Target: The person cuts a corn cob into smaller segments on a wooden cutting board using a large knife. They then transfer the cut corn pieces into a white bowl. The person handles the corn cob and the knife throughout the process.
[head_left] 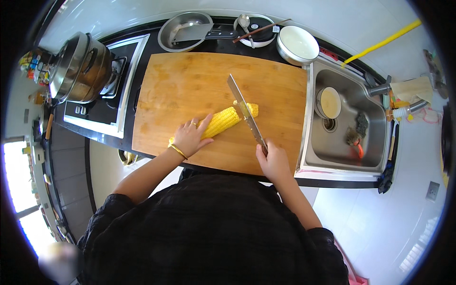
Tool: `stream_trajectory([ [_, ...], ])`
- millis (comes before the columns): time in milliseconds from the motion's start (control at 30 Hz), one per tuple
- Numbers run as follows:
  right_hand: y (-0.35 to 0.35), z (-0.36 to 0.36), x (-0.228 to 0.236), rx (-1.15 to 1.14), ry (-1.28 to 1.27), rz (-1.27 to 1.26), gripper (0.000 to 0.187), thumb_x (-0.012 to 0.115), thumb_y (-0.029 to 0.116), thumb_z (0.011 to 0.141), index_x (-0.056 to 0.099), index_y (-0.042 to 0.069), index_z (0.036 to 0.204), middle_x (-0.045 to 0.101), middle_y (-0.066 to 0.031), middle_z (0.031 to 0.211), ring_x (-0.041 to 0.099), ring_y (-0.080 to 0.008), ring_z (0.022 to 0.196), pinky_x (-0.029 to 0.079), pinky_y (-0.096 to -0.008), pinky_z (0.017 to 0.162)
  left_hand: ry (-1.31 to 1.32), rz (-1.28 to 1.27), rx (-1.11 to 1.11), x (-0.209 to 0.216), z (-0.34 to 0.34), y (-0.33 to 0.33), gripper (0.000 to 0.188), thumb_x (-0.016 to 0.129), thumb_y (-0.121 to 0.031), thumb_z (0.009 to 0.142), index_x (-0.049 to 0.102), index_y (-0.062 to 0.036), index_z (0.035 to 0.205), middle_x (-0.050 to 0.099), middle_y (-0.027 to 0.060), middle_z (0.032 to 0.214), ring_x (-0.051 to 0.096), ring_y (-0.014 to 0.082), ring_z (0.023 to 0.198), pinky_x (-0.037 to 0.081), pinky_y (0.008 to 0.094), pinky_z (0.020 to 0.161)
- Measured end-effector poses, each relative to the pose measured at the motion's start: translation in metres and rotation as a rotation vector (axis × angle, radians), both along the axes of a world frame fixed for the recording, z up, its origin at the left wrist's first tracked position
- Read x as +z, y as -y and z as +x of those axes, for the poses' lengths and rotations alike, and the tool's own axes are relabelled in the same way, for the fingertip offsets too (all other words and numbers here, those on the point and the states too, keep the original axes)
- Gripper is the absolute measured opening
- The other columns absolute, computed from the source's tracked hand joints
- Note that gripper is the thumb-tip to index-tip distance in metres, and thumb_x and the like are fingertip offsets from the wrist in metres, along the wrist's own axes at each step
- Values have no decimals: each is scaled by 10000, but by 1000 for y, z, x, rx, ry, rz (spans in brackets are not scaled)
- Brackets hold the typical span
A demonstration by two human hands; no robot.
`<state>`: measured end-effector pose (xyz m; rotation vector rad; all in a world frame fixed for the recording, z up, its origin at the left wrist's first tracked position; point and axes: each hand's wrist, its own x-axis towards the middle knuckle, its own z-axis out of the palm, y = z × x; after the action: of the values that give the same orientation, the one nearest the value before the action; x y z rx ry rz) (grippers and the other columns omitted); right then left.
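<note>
A yellow corn cob (222, 121) lies at a slant on the wooden cutting board (190, 80). My left hand (190, 137) presses down on its near-left part, thumb and fingers spread around its sides. In my right hand (274, 162) is the handle of a cleaver (251, 122). Its blade stands on edge across the cob near the right end, with a short corn end (254, 110) showing beyond it. Small bits of corn cling to the blade. Whether the cut goes fully through, I cannot tell.
Behind the board are a metal basin (166, 35) with another cleaver (197, 33) across it, a dish with a spoon (244, 23) and chopsticks, and stacked bowls (298, 43). A sink (351, 156) adjoins the board at right. A large pot (78, 69) stands on the stove at left.
</note>
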<state>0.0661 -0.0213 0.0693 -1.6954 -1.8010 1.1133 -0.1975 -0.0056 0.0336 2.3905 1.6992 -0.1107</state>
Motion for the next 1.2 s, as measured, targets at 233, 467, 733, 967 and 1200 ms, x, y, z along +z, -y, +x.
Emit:
stream_trajectory([
  [233,5,0,10,119,37,-81,226,527,189,823,489,-15,734,551,-216,626,549,-389,598,419,-451,549,-73,41,38,-15,12,6,711,549,-478,782,294,-122,1343,518,142,1016,543,304,890,465,400,746],
  [467,4,-4,15,126,103,-83,215,515,177,821,490,-20,740,556,-223,634,555,-396,614,425,-452,564,-24,26,62,-15,17,4,700,551,-473,781,325,-63,1301,531,141,1020,544,294,916,465,393,747],
  [733,2,-9,24,137,141,-106,219,514,177,817,489,-30,751,555,-232,631,557,-402,618,427,-460,570,7,20,85,-15,17,2,664,543,-466,789,365,-12,1239,544,140,1007,553,291,904,469,395,728],
  [967,-1,-10,27,159,188,-141,217,507,173,813,503,-39,769,568,-241,663,566,-405,640,439,-453,588,20,90,57,-22,15,2,616,538,-463,793,410,-6,1185,553,130,945,566,275,846,478,389,670],
  [1200,-15,-16,24,199,204,-205,223,495,162,808,521,-60,807,579,-245,701,580,-392,657,454,-436,609,-34,67,44,-15,19,7,620,560,-432,787,387,-12,1210,544,147,985,557,281,890,478,394,707],
])
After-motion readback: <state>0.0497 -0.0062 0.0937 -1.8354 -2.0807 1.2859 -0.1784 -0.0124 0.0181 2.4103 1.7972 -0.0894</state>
